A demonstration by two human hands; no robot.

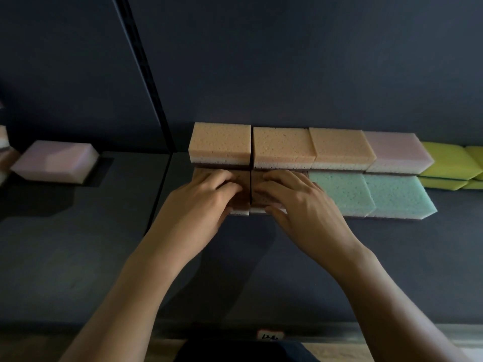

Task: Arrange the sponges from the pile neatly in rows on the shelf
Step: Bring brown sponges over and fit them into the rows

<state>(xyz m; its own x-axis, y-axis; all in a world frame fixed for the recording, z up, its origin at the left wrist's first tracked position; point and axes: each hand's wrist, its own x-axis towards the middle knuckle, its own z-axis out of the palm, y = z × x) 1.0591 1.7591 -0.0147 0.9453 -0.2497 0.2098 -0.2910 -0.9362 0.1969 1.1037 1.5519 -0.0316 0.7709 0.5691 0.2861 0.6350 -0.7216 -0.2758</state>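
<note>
Two rows of sponges lie on the dark shelf. The back row has three orange sponges, a pink one and yellow-green ones. In the front row, my left hand grips one orange sponge, fingers on top and thumb at its front face. My right hand holds the neighbouring orange sponge the same way. The two sponges sit side by side with a thin gap between them. Two teal sponges continue the front row to the right.
A vertical divider separates this bay from the left one, where a loose pink sponge lies and more sponges show at the frame edge. A white label sits on the shelf's front edge.
</note>
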